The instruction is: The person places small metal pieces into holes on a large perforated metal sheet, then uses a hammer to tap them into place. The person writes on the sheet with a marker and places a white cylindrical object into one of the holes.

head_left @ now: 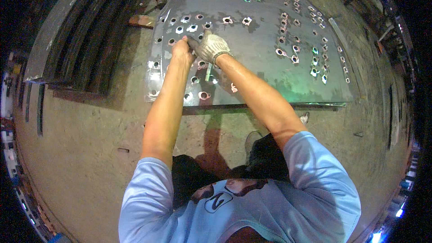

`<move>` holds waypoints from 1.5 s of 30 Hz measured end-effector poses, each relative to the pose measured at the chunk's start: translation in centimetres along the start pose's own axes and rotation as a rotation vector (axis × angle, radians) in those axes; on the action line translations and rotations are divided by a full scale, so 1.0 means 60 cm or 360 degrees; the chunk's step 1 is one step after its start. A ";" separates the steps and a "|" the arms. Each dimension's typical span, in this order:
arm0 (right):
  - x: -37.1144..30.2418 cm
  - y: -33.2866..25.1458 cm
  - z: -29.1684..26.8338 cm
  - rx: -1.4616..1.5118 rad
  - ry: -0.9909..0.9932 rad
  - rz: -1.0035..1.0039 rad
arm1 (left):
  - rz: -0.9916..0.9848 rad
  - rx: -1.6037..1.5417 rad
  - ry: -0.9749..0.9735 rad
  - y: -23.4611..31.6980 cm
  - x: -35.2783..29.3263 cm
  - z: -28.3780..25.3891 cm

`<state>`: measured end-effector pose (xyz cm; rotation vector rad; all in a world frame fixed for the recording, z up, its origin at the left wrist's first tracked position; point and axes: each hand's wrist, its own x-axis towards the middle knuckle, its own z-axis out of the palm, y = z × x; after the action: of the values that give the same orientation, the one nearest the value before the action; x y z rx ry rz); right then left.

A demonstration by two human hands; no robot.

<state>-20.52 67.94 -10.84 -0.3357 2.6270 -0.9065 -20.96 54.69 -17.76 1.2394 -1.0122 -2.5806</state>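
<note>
A large dark metal plate [261, 63] lies before me, dotted with many round holes ringed by bright bare metal. Both my hands are close together over its left part. My left hand [181, 50] is bare, with its fingers bent in toward the other hand. My right hand [213, 47] wears a pale knitted work glove, its fingers curled beside the left fingertips. Something dark shows between the two hands; whether it is a held piece or a soiled part of the glove is unclear. A thin pale green strip [208, 72] shows on the plate just below the gloved hand.
Dark steel beams [85, 36] are stacked on the left. A hammer-like tool [160, 0] and a rusty brown block [141, 21] lie between stack and plate. A narrow metal strip [338, 28] runs near the plate's right edge. A small metal piece [123, 150] lies on the concrete floor.
</note>
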 end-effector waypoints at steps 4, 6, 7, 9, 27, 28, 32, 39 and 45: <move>0.024 0.039 0.035 -0.0381 -0.0142 -0.0480 | 0.0233 0.0207 0.0214 -0.022 0.072 0.011; -0.006 0.022 0.039 -0.0582 -0.0461 -0.0713 | 0.0318 0.0247 0.0156 -0.033 0.126 -0.042; -0.033 0.002 0.038 -0.0749 -0.0726 -0.0870 | 0.0383 0.0260 0.0126 -0.025 0.160 -0.083; -0.144 -0.150 0.058 -0.0352 -0.1034 -0.1139 | 0.0590 0.0375 0.0239 0.217 0.229 -0.261; -0.244 -0.029 0.000 -0.0210 -0.0838 -0.1339 | 0.0486 -0.0632 0.0652 0.036 0.141 -0.115; -0.260 -0.060 -0.022 -0.0346 -0.1249 -0.1353 | 0.0555 -0.0536 0.0716 0.053 0.156 -0.168; -0.092 0.001 -0.015 -0.0738 -0.1287 -0.0687 | 0.0761 0.1404 0.0556 0.026 0.141 -0.213; 0.092 0.186 0.114 -0.0286 -0.0339 0.0264 | 0.1544 0.1771 0.0417 0.093 0.063 -0.148; 0.121 0.252 0.158 -0.0027 -0.0206 0.0326 | 0.1821 0.1008 0.0036 0.131 -0.007 -0.067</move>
<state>-25.14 72.00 -29.11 -0.1214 2.4960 -0.7687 -19.17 46.70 -14.49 0.4367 -1.8681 -1.3894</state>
